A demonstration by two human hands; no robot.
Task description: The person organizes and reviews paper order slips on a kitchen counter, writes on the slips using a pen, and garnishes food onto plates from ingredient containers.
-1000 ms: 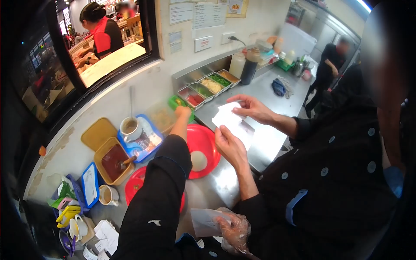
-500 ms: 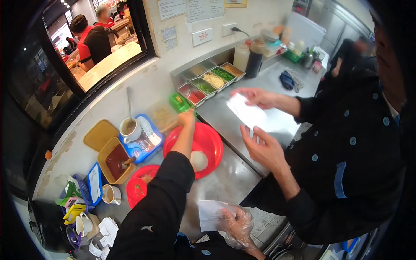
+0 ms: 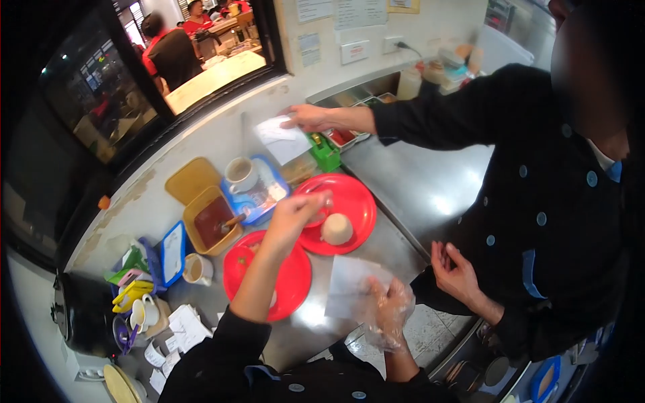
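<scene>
My left hand [image 3: 295, 218] is above the edge of a red plate [image 3: 359, 195], fingers pinched together; what they hold, if anything, is blurred. On that plate sits a pale, domed mound [image 3: 338, 228], probably rice. My forearm crosses a second red plate [image 3: 292, 289], which has small green bits on it. My right hand [image 3: 390, 305], in a clear plastic glove, grips a white sheet of paper [image 3: 346, 285] below the plates. Across the plates, a co-worker's hand [image 3: 306, 117] holds another white paper [image 3: 282, 140]; that person's other hand [image 3: 460, 272] is free.
At the left stand a tub of brown sauce [image 3: 211, 221], a white mug [image 3: 240, 174] on a blue-lidded box [image 3: 269, 191], and another mug [image 3: 198, 269]. Paper slips [image 3: 191, 326] lie nearer me. A green container [image 3: 326, 154] stands beside topping trays [image 3: 342, 138]. The co-worker's body fills the right side.
My left hand has drawn back from the green container to over the plate. The co-worker's paper has moved left, above the green container, now in one hand. My right hand still grips its paper.
</scene>
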